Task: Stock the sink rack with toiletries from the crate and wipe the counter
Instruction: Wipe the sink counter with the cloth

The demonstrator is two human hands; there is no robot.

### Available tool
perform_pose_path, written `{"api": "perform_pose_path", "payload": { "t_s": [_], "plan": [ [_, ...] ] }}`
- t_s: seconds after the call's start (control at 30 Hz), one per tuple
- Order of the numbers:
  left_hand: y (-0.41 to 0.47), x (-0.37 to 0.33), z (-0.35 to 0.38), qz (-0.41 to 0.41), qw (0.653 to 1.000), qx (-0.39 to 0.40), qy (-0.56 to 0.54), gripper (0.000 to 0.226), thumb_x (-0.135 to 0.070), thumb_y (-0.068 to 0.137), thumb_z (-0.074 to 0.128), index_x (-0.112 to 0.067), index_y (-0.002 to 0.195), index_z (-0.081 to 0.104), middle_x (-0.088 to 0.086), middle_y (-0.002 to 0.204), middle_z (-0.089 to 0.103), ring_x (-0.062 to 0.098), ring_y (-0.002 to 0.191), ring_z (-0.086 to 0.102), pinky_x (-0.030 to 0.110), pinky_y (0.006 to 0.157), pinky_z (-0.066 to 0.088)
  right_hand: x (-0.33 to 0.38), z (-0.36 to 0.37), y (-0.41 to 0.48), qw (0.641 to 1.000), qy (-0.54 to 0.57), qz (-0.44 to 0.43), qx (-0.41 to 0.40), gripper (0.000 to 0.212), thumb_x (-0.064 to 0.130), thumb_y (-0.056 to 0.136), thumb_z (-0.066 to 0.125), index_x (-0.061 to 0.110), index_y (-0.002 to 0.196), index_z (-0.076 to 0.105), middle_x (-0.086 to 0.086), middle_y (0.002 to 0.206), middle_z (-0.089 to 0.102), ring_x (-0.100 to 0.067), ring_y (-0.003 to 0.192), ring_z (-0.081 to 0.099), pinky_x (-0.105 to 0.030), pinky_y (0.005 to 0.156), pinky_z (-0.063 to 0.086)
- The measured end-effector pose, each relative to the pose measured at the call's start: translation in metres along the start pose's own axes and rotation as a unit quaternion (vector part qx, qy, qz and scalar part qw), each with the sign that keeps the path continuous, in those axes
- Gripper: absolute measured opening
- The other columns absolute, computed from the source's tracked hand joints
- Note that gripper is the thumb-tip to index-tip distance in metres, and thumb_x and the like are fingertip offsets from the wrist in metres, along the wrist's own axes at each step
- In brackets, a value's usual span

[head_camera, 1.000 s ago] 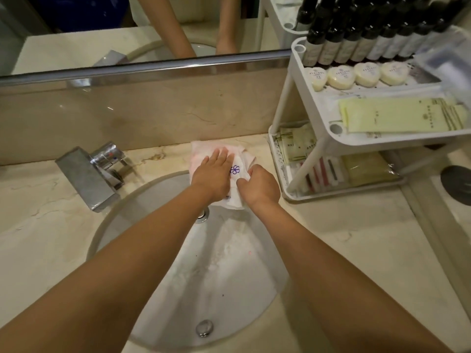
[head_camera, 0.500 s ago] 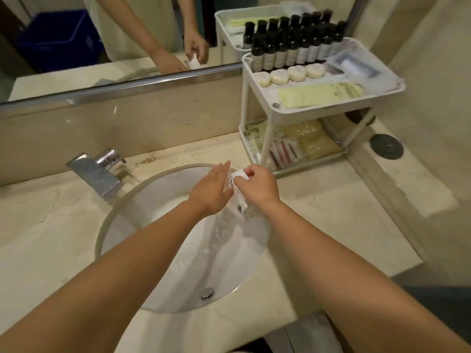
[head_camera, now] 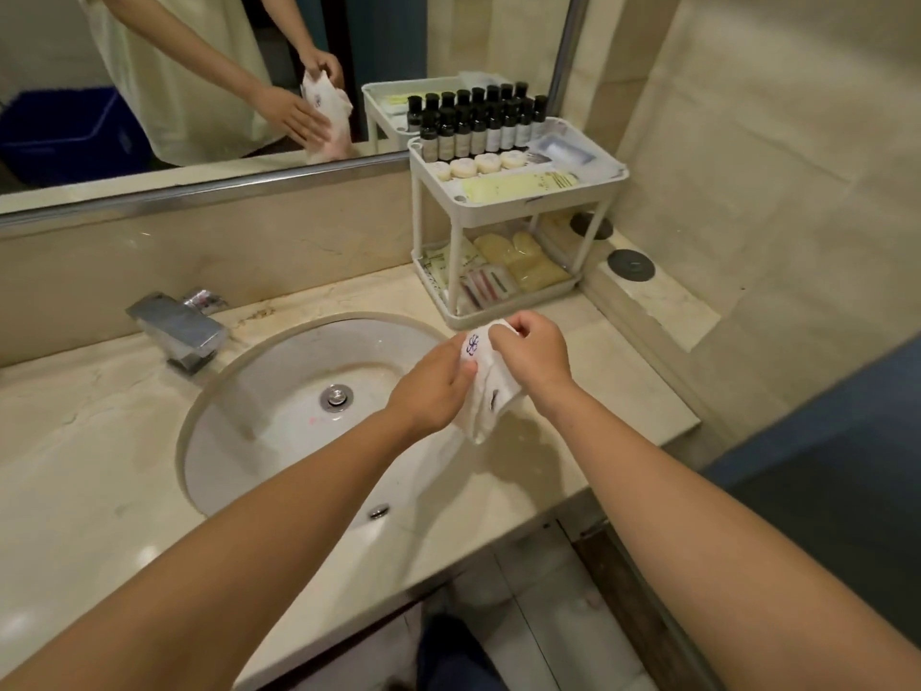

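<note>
Left hand [head_camera: 433, 391] and right hand [head_camera: 536, 356], pinch grips on white cloth [head_camera: 491, 389], middle hidden.

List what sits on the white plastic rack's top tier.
Rows of small dark bottles, four round white soaps, flat pale-yellow packets, a clear-wrapped item. The bottles hide whatever lies behind them.

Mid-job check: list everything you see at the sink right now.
cloth: one, white with blue print, held above counter, right of basin
rack: one, white, two tiers, counter's back right
bottles: two rows, dark, top tier
soaps: four, cream, top tier
packets: several, mostly yellow, both tiers
faucet: one, chrome, left of basin
basin: one, white, set in counter
counter: one, beige
crate: one, blue, reflected in mirror
left hand: holds cloth
right hand: pinches cloth's top
</note>
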State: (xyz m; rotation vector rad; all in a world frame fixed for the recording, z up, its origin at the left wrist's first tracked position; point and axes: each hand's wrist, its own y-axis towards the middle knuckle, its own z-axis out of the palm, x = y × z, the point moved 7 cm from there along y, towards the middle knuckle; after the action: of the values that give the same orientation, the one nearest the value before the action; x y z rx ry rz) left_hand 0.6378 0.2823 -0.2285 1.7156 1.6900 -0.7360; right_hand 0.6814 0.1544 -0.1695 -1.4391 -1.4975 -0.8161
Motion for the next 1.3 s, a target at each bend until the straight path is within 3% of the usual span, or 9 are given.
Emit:
{"api": "perform_pose_path", "payload": {
  "t_s": [0.17, 0.33, 0.5, 0.63, 0.8, 1.07, 1.17, 1.23, 1.3],
  "plan": [
    [-0.013, -0.006, 0.040, -0.029, 0.998, 0.042, 0.024, 0.042, -0.050, 0.094, 0.028, -0.031, 0.128, 0.045, -0.008, 0.124, 0.058, 0.016, 0.114, 0.054, 0.046, 0.093, 0.047, -0.032, -0.027, -0.015, 1.000, -0.031, 0.002, 0.001, 0.019, 0.013, 0.079, 0.058, 0.015, 0.066, 0.044, 0.004, 0.063, 0.041, -0.013, 0.059, 0.036, -0.028, 0.055, 0.031],
    [-0.018, -0.006, 0.080, -0.074, 0.986, 0.112, 0.096, 0.060, -0.042, 0.102, 0.030, -0.012, 0.153, 0.020, 0.005, 0.158, 0.025, 0.022, 0.145, 0.023, 0.041, 0.116, 0.025, -0.077, -0.054, -0.003, 0.982, -0.185, 0.028, 0.012, 0.010, 0.023, 0.083, 0.058, 0.015, 0.079, 0.052, 0.003, 0.073, 0.053, -0.020, 0.071, 0.050, -0.030, 0.058, 0.036],
    [-0.006, -0.006, 0.114, -0.097, 0.969, 0.161, 0.159, 0.055, -0.035, 0.102, 0.035, -0.013, 0.151, 0.024, 0.007, 0.159, 0.021, 0.023, 0.146, 0.020, 0.038, 0.115, 0.024, -0.122, -0.078, 0.021, 0.916, -0.392, 0.070, 0.039, 0.046, 0.031, 0.087, 0.062, 0.015, 0.128, 0.048, -0.008, 0.129, 0.046, -0.029, 0.115, 0.050, -0.038, 0.084, 0.047],
    [0.020, -0.008, 0.122, -0.064, 0.968, 0.072, 0.233, 0.046, -0.033, 0.098, 0.040, -0.014, 0.139, 0.042, 0.007, 0.140, 0.043, 0.031, 0.133, 0.036, 0.042, 0.106, 0.035, -0.135, -0.062, 0.040, 0.921, -0.374, -0.004, 0.111, 0.042, 0.026, 0.094, 0.051, 0.020, 0.136, 0.049, -0.004, 0.139, 0.047, -0.027, 0.124, 0.047, -0.040, 0.097, 0.044],
    [0.033, 0.014, 0.108, -0.181, 0.941, 0.019, 0.285, 0.050, -0.025, 0.093, 0.043, -0.011, 0.141, 0.038, 0.010, 0.140, 0.048, 0.032, 0.136, 0.035, 0.042, 0.113, 0.028, -0.144, -0.030, 0.060, 0.914, -0.348, -0.029, 0.207, 0.044, 0.022, 0.097, 0.044, 0.022, 0.141, 0.047, -0.002, 0.144, 0.049, -0.026, 0.132, 0.042, -0.038, 0.104, 0.040],
    [0.030, 0.011, 0.097, -0.169, 0.960, -0.046, 0.220, 0.014, -0.019, 0.083, 0.055, -0.018, 0.096, 0.060, -0.002, 0.091, 0.057, 0.022, 0.082, 0.055, 0.031, 0.060, 0.036, -0.128, 0.009, 0.067, 0.846, -0.375, -0.131, 0.356, 0.055, 0.006, 0.089, 0.047, 0.025, 0.140, 0.047, 0.004, 0.158, 0.029, -0.021, 0.148, 0.019, -0.036, 0.117, 0.023],
    [0.028, -0.002, 0.090, -0.129, 0.980, -0.063, 0.140, 0.013, -0.019, 0.084, 0.059, -0.021, 0.097, 0.059, -0.007, 0.095, 0.059, 0.017, 0.079, 0.057, 0.030, 0.062, 0.042, -0.118, 0.001, 0.071, 0.845, -0.375, -0.116, 0.364, 0.028, 0.040, 0.081, 0.051, 0.025, 0.103, 0.059, 0.000, 0.142, 0.049, -0.020, 0.143, 0.030, -0.038, 0.107, 0.035],
    [0.026, -0.013, 0.084, -0.107, 0.985, -0.076, 0.109, 0.014, -0.016, 0.085, 0.059, -0.021, 0.098, 0.057, -0.009, 0.093, 0.060, 0.015, 0.079, 0.057, 0.029, 0.064, 0.044, -0.109, -0.013, 0.078, 0.876, -0.333, -0.091, 0.336, 0.042, 0.062, 0.063, 0.046, 0.025, 0.083, 0.052, 0.002, 0.106, 0.063, -0.021, 0.110, 0.055, -0.035, 0.081, 0.044],
    [0.028, -0.023, 0.077, -0.089, 0.986, -0.097, 0.099, 0.014, -0.015, 0.085, 0.059, -0.022, 0.098, 0.056, -0.012, 0.092, 0.059, 0.012, 0.078, 0.055, 0.028, 0.064, 0.043, -0.105, -0.024, 0.081, 0.886, -0.306, -0.073, 0.339, 0.030, 0.048, 0.067, 0.054, 0.024, 0.083, 0.047, 0.003, 0.086, 0.060, -0.025, 0.086, 0.060, -0.036, 0.067, 0.044]
  ]
}}
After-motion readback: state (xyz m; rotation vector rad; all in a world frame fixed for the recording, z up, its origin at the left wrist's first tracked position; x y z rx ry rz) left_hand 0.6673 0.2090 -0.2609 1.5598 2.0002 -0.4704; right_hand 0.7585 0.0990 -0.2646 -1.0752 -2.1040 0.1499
